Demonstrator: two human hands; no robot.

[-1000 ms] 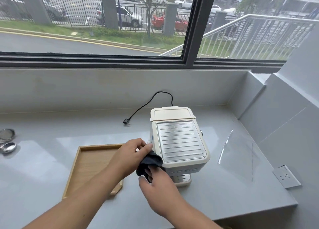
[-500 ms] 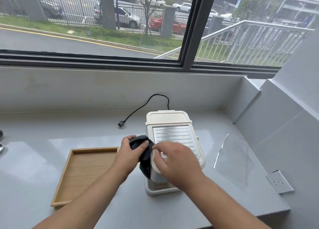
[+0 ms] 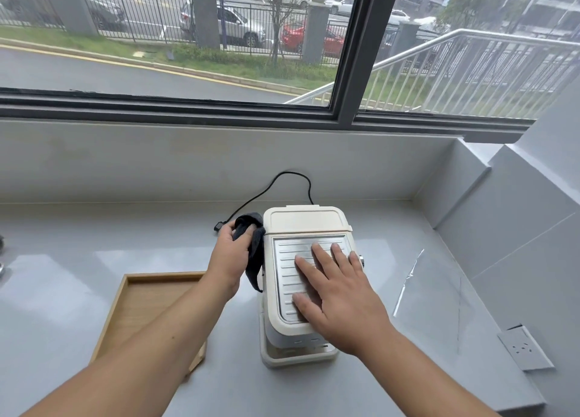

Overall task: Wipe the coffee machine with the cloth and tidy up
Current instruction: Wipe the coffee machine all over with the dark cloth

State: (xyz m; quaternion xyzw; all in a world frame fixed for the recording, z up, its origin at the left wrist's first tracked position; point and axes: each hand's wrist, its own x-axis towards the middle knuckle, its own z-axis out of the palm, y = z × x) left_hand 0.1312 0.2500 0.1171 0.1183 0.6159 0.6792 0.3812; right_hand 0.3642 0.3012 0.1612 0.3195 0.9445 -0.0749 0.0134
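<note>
A cream coffee machine (image 3: 306, 225) with a ribbed metal top plate stands on the grey counter (image 3: 94, 237). My left hand (image 3: 230, 256) grips a dark grey cloth (image 3: 255, 250) and presses it against the machine's left side, near the back. My right hand (image 3: 340, 294) lies flat on the metal top plate, fingers spread, holding nothing. The machine's black power cord (image 3: 276, 184) curls behind it, and its plug is partly hidden by my left hand.
A shallow wooden tray (image 3: 138, 303) lies on the counter left of the machine, under my left forearm. A wall socket (image 3: 524, 349) sits on the sloped panel at the right. The grey backsplash and a window rise behind the counter.
My left hand has slid the cloth from the machine's front left corner back along its left side. My right hand has moved from below the front up onto the top plate and flattened.
</note>
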